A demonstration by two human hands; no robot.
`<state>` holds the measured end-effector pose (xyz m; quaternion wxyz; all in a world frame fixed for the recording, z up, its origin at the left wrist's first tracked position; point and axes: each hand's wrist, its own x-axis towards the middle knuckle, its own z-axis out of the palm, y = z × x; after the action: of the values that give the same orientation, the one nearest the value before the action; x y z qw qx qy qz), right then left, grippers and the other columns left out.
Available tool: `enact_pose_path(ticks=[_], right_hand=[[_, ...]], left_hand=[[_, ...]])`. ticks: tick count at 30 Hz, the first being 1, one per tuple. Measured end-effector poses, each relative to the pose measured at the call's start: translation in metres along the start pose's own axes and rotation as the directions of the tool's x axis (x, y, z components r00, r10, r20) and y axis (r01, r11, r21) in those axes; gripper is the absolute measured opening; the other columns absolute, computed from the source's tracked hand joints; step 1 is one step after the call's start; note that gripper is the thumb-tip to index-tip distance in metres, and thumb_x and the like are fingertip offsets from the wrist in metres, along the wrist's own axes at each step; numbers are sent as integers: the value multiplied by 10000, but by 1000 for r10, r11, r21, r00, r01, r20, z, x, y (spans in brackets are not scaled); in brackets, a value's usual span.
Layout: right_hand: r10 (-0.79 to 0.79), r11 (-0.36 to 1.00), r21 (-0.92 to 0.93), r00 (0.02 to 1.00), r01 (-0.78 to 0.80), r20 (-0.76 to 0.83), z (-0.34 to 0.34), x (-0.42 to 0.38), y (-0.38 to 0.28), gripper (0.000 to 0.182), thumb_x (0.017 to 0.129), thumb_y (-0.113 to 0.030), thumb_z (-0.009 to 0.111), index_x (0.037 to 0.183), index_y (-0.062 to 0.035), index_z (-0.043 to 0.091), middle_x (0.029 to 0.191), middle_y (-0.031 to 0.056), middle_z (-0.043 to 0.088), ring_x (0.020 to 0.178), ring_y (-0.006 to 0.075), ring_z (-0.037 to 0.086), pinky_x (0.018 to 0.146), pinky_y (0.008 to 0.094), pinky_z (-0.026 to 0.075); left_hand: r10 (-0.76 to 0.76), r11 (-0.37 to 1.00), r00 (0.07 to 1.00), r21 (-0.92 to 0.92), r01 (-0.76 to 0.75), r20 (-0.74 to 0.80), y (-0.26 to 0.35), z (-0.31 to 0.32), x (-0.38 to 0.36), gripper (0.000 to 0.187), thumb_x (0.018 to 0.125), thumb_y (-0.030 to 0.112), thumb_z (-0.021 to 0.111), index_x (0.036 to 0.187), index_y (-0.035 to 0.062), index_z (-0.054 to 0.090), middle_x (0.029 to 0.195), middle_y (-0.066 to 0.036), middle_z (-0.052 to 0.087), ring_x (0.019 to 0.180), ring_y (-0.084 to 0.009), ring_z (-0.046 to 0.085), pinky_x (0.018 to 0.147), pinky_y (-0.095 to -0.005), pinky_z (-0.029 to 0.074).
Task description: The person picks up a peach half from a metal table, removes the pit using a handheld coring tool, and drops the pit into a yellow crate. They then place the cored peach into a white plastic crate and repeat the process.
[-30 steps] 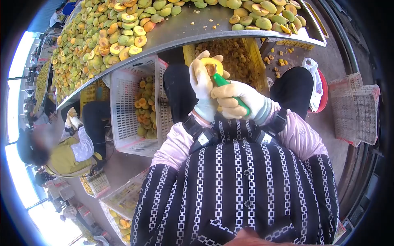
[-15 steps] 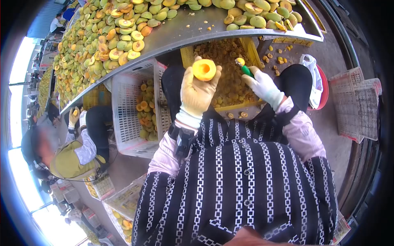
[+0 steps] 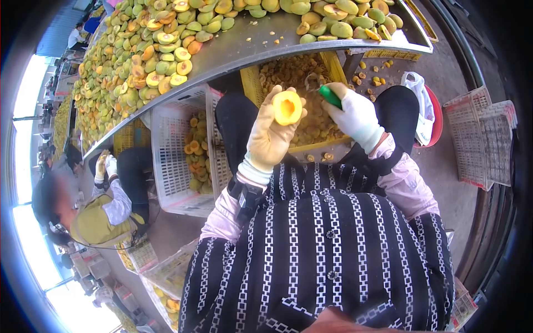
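My left hand [image 3: 268,136], in a yellowish glove, holds a halved peach [image 3: 293,114] with its cut face up. A round hollow shows in the middle of the orange flesh, with no stone in it. My right hand [image 3: 356,116], in a white glove, is closed round the green handle of a pitting spoon [image 3: 331,97]. The spoon's metal loop end points left, a little apart from the peach half, and looks blurred. Both hands are above a yellow crate [image 3: 251,83] that contains many stones and scraps.
Heaps of peach halves [image 3: 133,55] lie on a metal table [image 3: 239,47] ahead. A white crate [image 3: 180,205] with fruit stands left, near a seated co-worker [image 3: 102,216]. To the right are a red bucket [image 3: 438,119] with a white bag [image 3: 425,105] and pale crates [image 3: 477,139].
The stone on the spoon's end is gone from it. My right hand has shifted slightly, and my left hand has moved a little right and down with the peach half.
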<state>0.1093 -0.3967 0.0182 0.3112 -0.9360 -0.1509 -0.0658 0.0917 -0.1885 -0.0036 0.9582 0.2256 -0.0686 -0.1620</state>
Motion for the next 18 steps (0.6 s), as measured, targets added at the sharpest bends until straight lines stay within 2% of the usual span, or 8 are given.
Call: enact_pose_path(ticks=[2, 4, 6, 10, 12, 14, 16, 18], right_hand=[[261, 944, 221, 964, -246, -42, -2, 1, 8, 357, 833, -278, 646, 1102, -58, 563, 803, 189, 643, 789, 348, 655, 701, 409, 512], [236, 887, 415, 971, -203, -29, -8, 3, 2, 352, 864, -303, 627, 1093, -44, 563, 721, 133, 625, 628, 270, 639, 590, 354, 502], [211, 391, 745, 840, -541, 500, -23, 1, -15, 357, 893, -327, 602, 1077, -23, 565, 654, 55, 577, 492, 158, 548, 470, 272, 437], [87, 177, 721, 740, -670, 666, -6, -2, -34, 296, 913, -331, 577, 1006, -51, 562, 671, 17, 574, 419, 93, 488, 391, 211, 391], [-68, -240, 778, 809, -581, 583, 23, -8, -37, 286, 913, -335, 580, 1006, -66, 561, 717, 13, 592, 420, 78, 494, 379, 195, 391], [-92, -252, 777, 813, -577, 575, 26, -9, -34, 279, 909, -314, 593, 1031, -67, 555, 743, 7, 595, 442, 64, 499, 405, 177, 403], [-67, -241, 849, 881, -470, 468, 23, -3, -39, 269, 908, -289, 599, 1049, -66, 545, 745, 3, 594, 473, 56, 511, 431, 164, 410], [-63, -142, 872, 884, -468, 464, 10, 1, -36, 279, 887, -264, 629, 1057, -61, 540, 762, 7, 593, 498, 52, 518, 455, 168, 417]], left_hand=[[45, 998, 999, 54, -44, -5, 1, 7, 0, 565, 888, 202, 633, 1355, -4, 391, 1391, -192, 424, 1275, -338, 444, 1085, -438, 375], [79, 948, 995, 304, -92, 55, 5, 13, -2, 675, 842, 189, 693, 1388, -1, 345, 1438, -170, 373, 1323, -297, 392, 1120, -421, 324], [96, 925, 992, 361, -119, 81, 2, 16, 0, 715, 827, 176, 708, 1402, -2, 322, 1466, -164, 334, 1351, -283, 352, 1126, -408, 309], [204, 901, 967, 357, -246, 150, -5, 27, -1, 693, 757, -3, 663, 1376, -22, 353, 1506, -143, 260, 1384, -253, 293, 1145, -376, 260], [234, 751, 959, 597, -284, 162, -6, 25, -3, 691, 736, -54, 647, 1369, -1, 376, 1507, -142, 260, 1387, -249, 285, 1151, -377, 246], [205, 759, 964, 594, -267, 172, -4, 25, -3, 719, 715, -112, 633, 1374, 46, 394, 1515, -127, 240, 1369, -243, 316, 1128, -374, 293], [218, 562, 931, 742, -365, 293, -2, 30, -4, 736, 707, -141, 627, 1374, 80, 408, 1519, -112, 224, 1337, -242, 365, 1087, -363, 354], [211, 673, 949, 669, -314, 233, -2, 30, -5, 732, 710, -144, 643, 1366, 95, 422, 1521, -96, 211, 1303, -238, 408, 1045, -359, 405]])
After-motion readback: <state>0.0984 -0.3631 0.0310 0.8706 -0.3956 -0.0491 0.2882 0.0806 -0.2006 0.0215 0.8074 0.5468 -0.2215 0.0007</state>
